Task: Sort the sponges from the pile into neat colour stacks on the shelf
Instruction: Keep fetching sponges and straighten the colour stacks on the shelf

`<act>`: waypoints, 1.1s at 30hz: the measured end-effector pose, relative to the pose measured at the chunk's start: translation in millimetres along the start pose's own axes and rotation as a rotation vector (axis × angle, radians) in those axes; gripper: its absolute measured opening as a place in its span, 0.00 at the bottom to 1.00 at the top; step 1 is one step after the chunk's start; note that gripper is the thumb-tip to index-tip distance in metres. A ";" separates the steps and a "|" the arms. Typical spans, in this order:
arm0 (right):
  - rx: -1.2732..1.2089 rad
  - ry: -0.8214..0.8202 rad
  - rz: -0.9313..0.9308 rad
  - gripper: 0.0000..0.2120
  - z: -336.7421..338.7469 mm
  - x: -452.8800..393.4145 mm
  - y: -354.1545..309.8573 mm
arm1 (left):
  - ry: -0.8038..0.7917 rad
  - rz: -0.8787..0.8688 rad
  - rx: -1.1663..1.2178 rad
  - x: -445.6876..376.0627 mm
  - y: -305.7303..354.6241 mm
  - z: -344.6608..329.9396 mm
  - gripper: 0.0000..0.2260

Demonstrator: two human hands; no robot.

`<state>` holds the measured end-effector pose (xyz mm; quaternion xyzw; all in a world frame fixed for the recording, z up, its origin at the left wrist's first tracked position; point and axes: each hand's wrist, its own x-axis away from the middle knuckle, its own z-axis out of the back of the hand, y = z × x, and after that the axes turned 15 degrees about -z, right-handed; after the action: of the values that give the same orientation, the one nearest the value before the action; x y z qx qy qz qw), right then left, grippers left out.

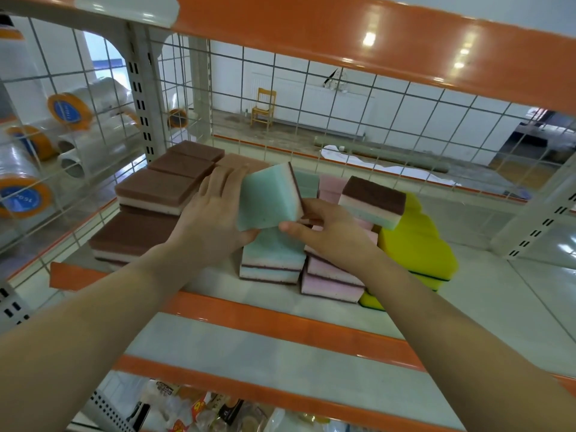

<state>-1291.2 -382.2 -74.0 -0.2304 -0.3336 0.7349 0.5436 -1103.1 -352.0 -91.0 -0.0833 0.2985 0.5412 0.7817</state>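
Observation:
A tilted teal sponge (270,199) with a brown scrub edge is held between both hands above the teal stack (271,260). My left hand (215,216) grips its left side, thumb under the lower edge. My right hand (324,232) pinches its right lower corner. Pink sponges (330,280) are stacked to the right, partly under my right forearm. Yellow sponges (417,241) lie further right. Another sponge (372,202), brown side up with pink and teal layers, rests on the pile behind. Brown-topped sponges (152,188) sit in stacks at the left.
The white shelf (498,294) has an orange front lip (280,319) and a wire grid back (311,98). An orange shelf edge (374,42) hangs overhead. Rolls of plastic film (71,113) lie behind the left grid. Packaged goods (199,410) fill the shelf below.

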 end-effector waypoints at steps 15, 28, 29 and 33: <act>0.664 0.207 -0.039 0.21 15.1 5.0 35.7 | -0.379 -0.106 -0.020 -6.7 -10.6 12.9 0.44; 0.549 0.177 0.021 0.21 19.5 7.7 46.8 | -0.632 -0.149 0.029 -23.7 -12.7 -9.4 0.34; 0.548 0.178 0.020 0.21 19.2 7.8 46.9 | -0.639 -0.152 0.023 -23.2 -12.8 -10.9 0.35; 0.552 0.174 0.010 0.21 19.5 6.1 47.2 | -0.625 -0.184 -0.004 -15.9 -13.8 -15.7 0.37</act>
<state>-1337.2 -389.9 -95.7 -0.1376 -0.0720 0.7780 0.6087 -1100.4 -377.3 -97.5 0.0585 0.0341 0.4683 0.8810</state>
